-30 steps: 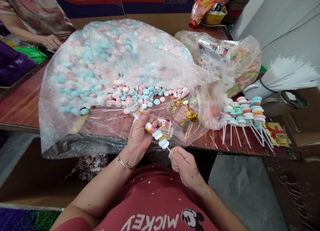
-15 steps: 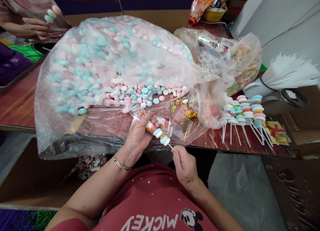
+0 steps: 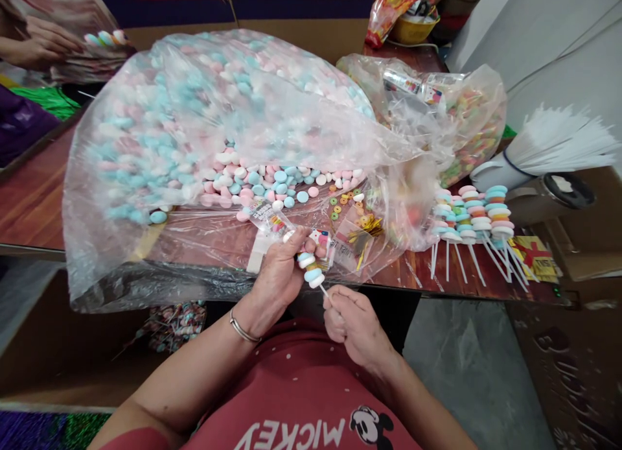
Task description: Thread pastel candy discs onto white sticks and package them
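Observation:
Over the table's front edge my left hand [image 3: 279, 272] is closed around the upper part of a candy skewer [image 3: 313, 276], a stack of blue, white and yellowish candies on a white stick. Its top end is hidden by the fingers. My right hand [image 3: 357, 323] pinches the stick just below the lowest white candy. A printed clear wrapper [image 3: 269, 222] lies behind my left hand, partly covered by it. Beyond are loose pink, blue and white candies [image 3: 280, 177], spilling from a big clear plastic bag [image 3: 291, 100], with small ring candies [image 3: 336, 208] at their right.
Finished-looking candy skewers [image 3: 470, 210] lie in a row at the right, sticks toward me. Behind them stand a cup of white sticks [image 3: 505, 165] and a lidded mug [image 3: 549, 197]. An open carton [image 3: 63, 346] sits below the table at left. A co-worker's hand [image 3: 41, 45] holds another skewer.
Both hands have shifted slightly, and the skewer now hangs more upright and lower left. The right hand has moved a little left. The co-worker's skewer has turned nearly level.

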The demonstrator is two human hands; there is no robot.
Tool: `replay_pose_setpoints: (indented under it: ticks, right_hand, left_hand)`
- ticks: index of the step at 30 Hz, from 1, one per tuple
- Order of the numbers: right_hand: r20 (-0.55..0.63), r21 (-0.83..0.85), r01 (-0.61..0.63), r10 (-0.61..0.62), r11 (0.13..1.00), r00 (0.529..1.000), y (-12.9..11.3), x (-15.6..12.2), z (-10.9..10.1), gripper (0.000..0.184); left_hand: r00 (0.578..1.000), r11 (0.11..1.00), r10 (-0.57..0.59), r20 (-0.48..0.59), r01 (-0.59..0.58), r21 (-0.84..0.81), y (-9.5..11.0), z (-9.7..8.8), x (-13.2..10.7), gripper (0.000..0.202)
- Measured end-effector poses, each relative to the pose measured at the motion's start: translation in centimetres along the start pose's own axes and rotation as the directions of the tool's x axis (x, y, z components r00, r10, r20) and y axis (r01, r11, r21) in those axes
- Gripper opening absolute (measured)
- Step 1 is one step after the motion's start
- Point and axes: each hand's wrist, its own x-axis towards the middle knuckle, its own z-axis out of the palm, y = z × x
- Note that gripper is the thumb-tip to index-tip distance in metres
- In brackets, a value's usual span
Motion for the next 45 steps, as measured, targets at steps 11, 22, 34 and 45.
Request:
replay_pose_setpoints:
  ticks: [11,22,34,45]
  right_hand:
    - [0.007,0.133,0.058,-0.060,0.989,0.998,0.4,-0.3,-0.8,0.022]
    - [0.023,-0.389,0.261,-0.274,0.883,0.961,0.8,-0.2,-1.6,0.025]
    - [0.366,-0.913,0.363,-0.772,-0.187,0.521,1.0,0.2,-0.7,0.024]
    - [-0.058,-0.128,0.208,-0.217,0.970,0.974,1.7,0.4,-1.1,0.026]
  left_hand:
    - [0.984,0.988,0.153,0.089,-0.152,-0.013,1.9,-1.2,0.2,0.058]
    - [0.997,0.997,0.074,-0.034,-0.074,-0.015,2.9,-0.3,1.3,0.024]
    - [0.992,0.998,0.018,-0.124,-0.026,-0.061,1.8,-0.7,1.9,0.034]
    - [0.984,0.971,-0.161,-0.071,0.145,-0.190,2.6,-0.4,1.8,0.038]
